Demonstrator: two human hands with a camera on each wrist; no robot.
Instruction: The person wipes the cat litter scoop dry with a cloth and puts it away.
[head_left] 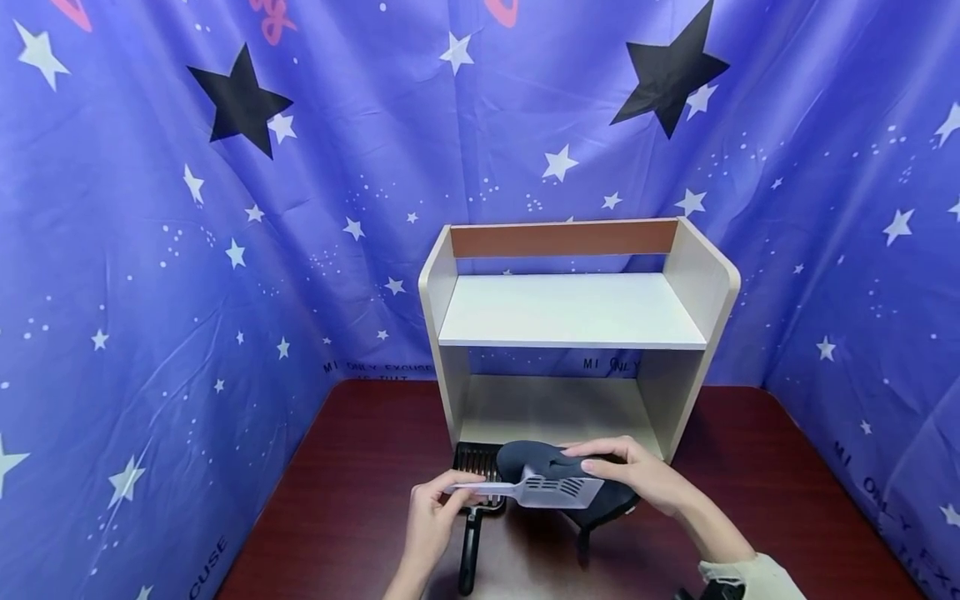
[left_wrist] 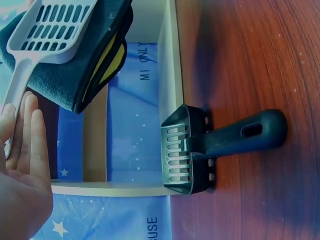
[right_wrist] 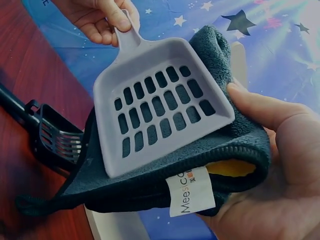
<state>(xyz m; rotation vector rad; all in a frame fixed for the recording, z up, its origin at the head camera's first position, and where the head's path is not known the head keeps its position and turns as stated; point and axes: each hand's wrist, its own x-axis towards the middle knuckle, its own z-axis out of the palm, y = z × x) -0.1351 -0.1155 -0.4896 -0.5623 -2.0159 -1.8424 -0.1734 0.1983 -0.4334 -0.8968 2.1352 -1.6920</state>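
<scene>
My left hand pinches the handle of a pale grey-lilac slotted litter scoop. Its slotted pan lies against a folded dark grey cloth, which has a white label and a yellow inner side. The cloth is in my right hand, gripped at its folded edge with the thumb on the near face. Both are held above the table. Beside them a black litter scoop rests on the table, its handle towards me, close to the shelf's front.
A white two-level shelf unit stands at the back of the dark red wooden table. Blue star-patterned curtains hang behind and on both sides.
</scene>
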